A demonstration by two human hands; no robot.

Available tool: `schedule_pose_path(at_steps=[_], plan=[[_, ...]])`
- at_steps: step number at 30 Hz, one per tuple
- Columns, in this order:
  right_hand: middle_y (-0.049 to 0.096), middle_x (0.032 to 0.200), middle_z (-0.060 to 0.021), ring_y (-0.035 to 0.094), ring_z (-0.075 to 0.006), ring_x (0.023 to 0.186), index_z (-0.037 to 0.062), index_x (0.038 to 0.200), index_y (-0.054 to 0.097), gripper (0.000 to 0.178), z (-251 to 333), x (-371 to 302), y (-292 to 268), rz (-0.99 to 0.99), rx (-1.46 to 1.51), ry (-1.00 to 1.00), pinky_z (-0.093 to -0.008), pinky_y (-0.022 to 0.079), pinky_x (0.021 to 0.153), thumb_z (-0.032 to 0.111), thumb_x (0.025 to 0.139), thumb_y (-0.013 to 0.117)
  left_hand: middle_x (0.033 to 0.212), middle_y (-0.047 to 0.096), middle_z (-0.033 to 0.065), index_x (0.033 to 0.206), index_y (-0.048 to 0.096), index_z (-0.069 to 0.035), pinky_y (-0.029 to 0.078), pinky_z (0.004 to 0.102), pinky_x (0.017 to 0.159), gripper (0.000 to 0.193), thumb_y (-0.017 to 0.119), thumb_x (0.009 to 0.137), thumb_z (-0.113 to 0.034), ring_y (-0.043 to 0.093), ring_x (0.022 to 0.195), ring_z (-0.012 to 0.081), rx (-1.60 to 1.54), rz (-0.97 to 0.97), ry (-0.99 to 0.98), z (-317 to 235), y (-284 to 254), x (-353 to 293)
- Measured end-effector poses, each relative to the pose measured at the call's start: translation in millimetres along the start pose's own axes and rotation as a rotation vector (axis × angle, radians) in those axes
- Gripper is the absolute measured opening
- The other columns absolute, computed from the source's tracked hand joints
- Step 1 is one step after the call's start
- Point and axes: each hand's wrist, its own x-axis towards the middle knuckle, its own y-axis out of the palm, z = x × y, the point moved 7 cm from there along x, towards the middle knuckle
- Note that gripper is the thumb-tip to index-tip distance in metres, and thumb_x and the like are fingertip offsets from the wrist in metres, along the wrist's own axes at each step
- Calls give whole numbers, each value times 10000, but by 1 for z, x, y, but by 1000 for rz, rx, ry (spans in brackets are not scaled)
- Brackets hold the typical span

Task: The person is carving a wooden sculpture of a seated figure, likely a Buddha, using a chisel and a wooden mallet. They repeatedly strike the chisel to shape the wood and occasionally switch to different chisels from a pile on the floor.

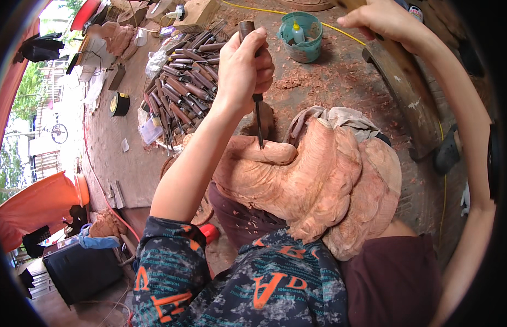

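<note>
My left hand point(244, 68) is wrapped round the wooden handle of a chisel point(259, 120), which stands nearly upright. Its blade tip meets a reddish wood carving point(319, 174) at a smooth, rounded bar along the upper left. Curved, ridged forms cover the rest of the carving, which rests against my lap with a grey cloth point(354, 121) behind it. Raised at the upper right, my right hand point(381, 22) is closed on a club-like length of brown wood point(349, 5). The top edge cuts off part of that wood, and the fingers partly cover it.
Several wood-handled carving tools point(182, 84) lie heaped at the left. Beyond the carving stands a green bucket point(301, 52) with a yellow-capped bottle in it. A curved wooden beam point(409, 98) lies at the right, near a yellow cord point(343, 31). Wood chips litter the floor.
</note>
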Motion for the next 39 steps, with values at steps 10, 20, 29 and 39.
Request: schedule_pose_path(at_steps=[10, 20, 29, 39], plan=[[630, 949, -154, 588, -239, 888, -22, 1081, 532, 419, 8, -7, -15, 329, 211, -173, -364, 457, 771, 83, 688, 629, 518, 261, -75, 755, 446, -124, 137, 196, 336, 221, 517, 910, -264, 218, 384, 27, -20, 24, -10, -1, 4, 3], [610, 1018, -188, 573, -272, 980, 1, 1130, 506, 451, 29, -29, 6, -310, -427, -191, -367, 433, 859, 57, 693, 603, 512, 278, -68, 772, 440, -108, 135, 196, 322, 210, 492, 921, -248, 225, 372, 27, 12, -1, 82, -13, 7, -5], [597, 1077, -202, 558, -274, 1043, -22, 1161, 495, 481, 40, -40, 11, -371, -536, -293, -364, 429, 890, 9, 685, 553, 501, 276, -65, 722, 415, -114, 137, 199, 315, 259, 478, 929, -255, 220, 365, 30, 41, 7, 113, -18, 12, -10], [557, 1123, -232, 530, -302, 1094, -21, 1176, 470, 486, 53, -51, 15, -278, -548, -104, -381, 427, 914, 3, 696, 542, 492, 282, -71, 653, 390, -117, 135, 195, 303, 335, 486, 928, -282, 220, 354, 21, 80, 0, 189, -24, 14, -20]])
